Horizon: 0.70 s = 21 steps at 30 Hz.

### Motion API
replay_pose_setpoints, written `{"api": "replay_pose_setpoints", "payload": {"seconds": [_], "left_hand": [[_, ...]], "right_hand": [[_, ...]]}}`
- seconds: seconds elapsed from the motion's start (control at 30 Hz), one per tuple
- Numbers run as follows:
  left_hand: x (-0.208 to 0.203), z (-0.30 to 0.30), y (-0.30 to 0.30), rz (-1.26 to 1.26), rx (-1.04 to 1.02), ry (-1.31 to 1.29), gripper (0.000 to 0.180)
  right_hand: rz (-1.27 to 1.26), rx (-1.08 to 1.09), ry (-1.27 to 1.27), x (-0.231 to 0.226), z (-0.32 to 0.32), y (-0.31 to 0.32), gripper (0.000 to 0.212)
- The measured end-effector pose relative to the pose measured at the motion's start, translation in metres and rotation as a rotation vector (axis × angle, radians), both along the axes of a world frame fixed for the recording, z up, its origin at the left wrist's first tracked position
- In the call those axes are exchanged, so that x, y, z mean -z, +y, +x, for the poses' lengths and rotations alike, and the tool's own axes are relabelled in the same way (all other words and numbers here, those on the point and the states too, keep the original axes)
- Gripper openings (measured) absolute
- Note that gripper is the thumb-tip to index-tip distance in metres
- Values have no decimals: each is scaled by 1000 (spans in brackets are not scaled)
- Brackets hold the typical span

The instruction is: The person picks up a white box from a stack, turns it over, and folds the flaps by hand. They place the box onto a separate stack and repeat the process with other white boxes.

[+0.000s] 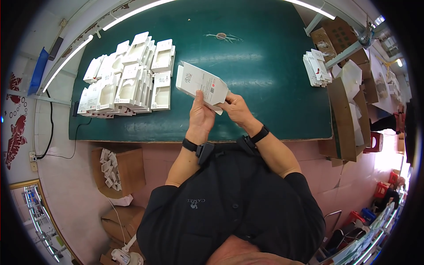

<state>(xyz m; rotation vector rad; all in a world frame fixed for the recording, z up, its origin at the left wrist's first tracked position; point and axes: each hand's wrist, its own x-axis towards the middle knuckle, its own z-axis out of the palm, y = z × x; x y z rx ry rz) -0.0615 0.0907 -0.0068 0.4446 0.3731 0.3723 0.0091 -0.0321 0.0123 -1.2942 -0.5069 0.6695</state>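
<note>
A white paper box (pixel 198 81) with dark print on its face is held tilted above the green table. My left hand (pixel 201 115) is closed on its lower edge, thumb laid on the printed face and the other fingers hidden beneath. At the box's right end, my right hand (pixel 238 109) has its fingers closed on the end flaps; exactly how they grip there is partly hidden. To the left of my hands, several white boxes with cut-out windows (pixel 132 84) stand in stacked rows on the table.
A pile of flat white cartons (pixel 316 68) lies at the green table's (pixel 265 106) right edge. Beyond it stand open cardboard boxes (pixel 349 119). Below the table's left front edge, a cardboard box (pixel 130 170) holds small white pieces. A black cable (pixel 78 137) hangs at the left.
</note>
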Motion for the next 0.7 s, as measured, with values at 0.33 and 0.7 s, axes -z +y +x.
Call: {"api": "replay_pose_setpoints", "payload": {"seconds": [0.33, 0.7], "left_hand": [[-3, -6, 0, 203, -118, 59, 41], [-22, -17, 5, 208, -36, -52, 29]], "right_hand": [[201, -5, 165, -9, 4, -30, 22], [40, 128, 68, -4, 9, -39, 16]]}}
